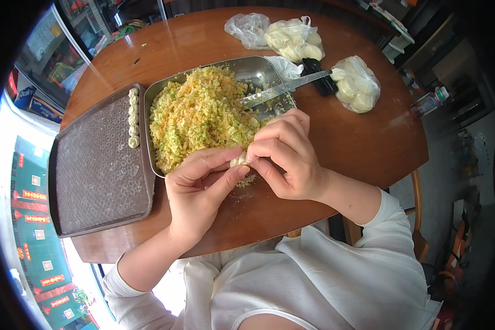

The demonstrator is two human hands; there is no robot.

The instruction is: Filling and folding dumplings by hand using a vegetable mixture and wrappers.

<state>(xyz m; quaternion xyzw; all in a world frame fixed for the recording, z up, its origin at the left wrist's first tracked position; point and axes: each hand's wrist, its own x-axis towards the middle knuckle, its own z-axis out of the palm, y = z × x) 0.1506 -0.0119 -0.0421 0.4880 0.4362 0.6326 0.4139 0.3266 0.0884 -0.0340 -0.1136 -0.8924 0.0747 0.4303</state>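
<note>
A small pale dumpling [238, 160] is pinched at the near edge of a metal pan [253, 61]. My left hand [197, 179] holds it between thumb and fingertips. From the other side, the thumb and forefinger of my right hand [287, 154] press its edge; part of it is hidden behind the fingers. The pan holds a heap of chopped yellow-green and orange filling [198, 110]. A long flat metal blade [286, 88] lies with one end in the filling and slants over the pan's right rim. Left of the pan, several finished dumplings [133, 118] stand in a row along the brown tray's [96, 176] right side.
Toward the back of the wooden table [368, 148] lie a crumpled plastic bag [247, 30], a bag of pale dough pieces [295, 39] and another such bag [357, 85] at right. A black object [320, 77] sits by the blade. A chair [419, 220] stands at right.
</note>
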